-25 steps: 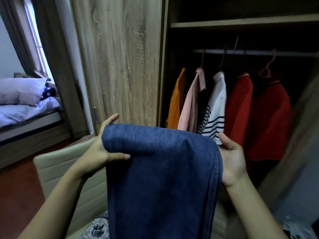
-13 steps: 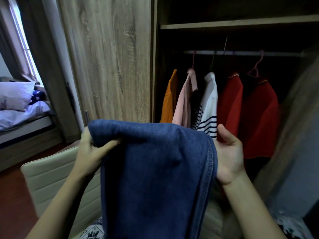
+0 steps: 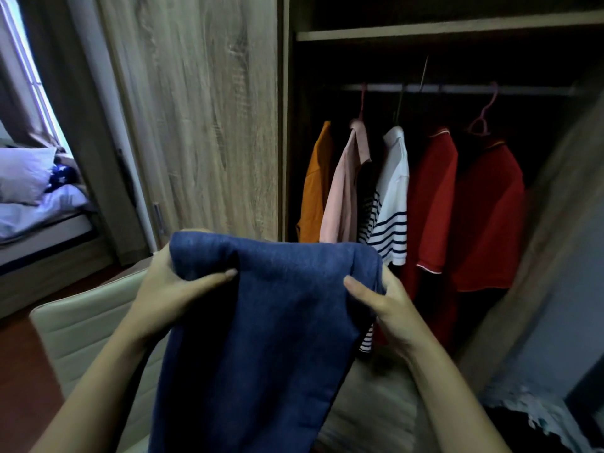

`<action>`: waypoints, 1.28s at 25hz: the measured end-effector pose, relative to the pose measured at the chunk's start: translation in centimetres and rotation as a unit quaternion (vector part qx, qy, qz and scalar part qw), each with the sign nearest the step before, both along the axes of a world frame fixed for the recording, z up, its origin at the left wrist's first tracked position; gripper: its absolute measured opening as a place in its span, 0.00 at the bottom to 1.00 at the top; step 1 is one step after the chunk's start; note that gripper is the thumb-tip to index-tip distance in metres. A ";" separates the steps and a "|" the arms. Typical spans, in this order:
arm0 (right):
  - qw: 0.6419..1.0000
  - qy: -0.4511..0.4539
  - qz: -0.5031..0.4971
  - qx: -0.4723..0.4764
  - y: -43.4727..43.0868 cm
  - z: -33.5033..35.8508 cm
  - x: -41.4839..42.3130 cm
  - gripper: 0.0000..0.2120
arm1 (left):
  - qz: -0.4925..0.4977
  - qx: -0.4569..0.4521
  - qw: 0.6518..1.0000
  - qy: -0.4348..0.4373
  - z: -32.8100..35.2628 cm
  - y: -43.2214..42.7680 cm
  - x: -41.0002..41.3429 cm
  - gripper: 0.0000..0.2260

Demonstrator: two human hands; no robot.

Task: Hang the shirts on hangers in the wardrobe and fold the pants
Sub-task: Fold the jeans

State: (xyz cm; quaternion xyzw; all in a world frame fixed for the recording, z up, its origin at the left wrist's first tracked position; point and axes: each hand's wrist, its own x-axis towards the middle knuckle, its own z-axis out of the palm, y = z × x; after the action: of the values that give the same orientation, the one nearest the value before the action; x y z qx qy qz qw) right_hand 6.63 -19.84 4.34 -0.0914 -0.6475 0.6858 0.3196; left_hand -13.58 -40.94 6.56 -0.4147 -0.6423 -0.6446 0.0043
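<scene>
The wardrobe [image 3: 196, 125] is standing open at the far right, with a row of shirts [image 3: 431, 207] hanging on its rail. Near and low, the cream chair [image 3: 75, 338] is sitting behind the blue pants [image 3: 261, 322], which are hanging doubled over in mid-air at the centre. The left hand [image 3: 170, 295] is pinching the fold's left corner. The right hand [image 3: 382, 299], open beside the edge a second ago, is now clamping the right corner, thumb in front. With both corners held, the fold is probably getting squared, and the shirts are looking done.

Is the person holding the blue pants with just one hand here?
No, the left hand and the right hand each grip the folded top edge of the blue pants.
</scene>
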 end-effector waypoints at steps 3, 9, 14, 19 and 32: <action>0.998 -0.032 0.029 0.035 0.1 -0.5 0.5 0.24 | 0.039 0.044 0.998 -0.029 -0.3 0.6 0.3 0.12; 0.943 -0.069 -0.191 0.263 -1.0 -2.8 -0.8 0.28 | 0.118 0.118 0.984 -0.057 -0.3 1.4 -0.1 0.08; 0.980 -0.049 -0.093 0.166 -0.8 -2.2 -3.3 0.16 | 0.073 0.126 0.984 -0.101 1.6 1.1 -1.2 0.04; 0.959 0.012 -0.185 0.214 1.0 1.2 -5.5 0.34 | 0.003 0.027 0.997 -0.066 2.8 -0.1 -3.0 0.16; 0.958 -0.001 -0.126 0.257 1.9 2.7 -6.2 0.09 | 0.044 -0.029 0.998 -0.026 2.7 2.0 -4.4 0.10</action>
State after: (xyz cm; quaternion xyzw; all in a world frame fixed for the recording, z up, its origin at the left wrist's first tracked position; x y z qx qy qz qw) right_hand 0.43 -17.99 7.03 -0.0884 -0.7852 0.4504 0.4156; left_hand -17.94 -38.98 9.29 -0.3691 -0.6780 -0.6356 0.0045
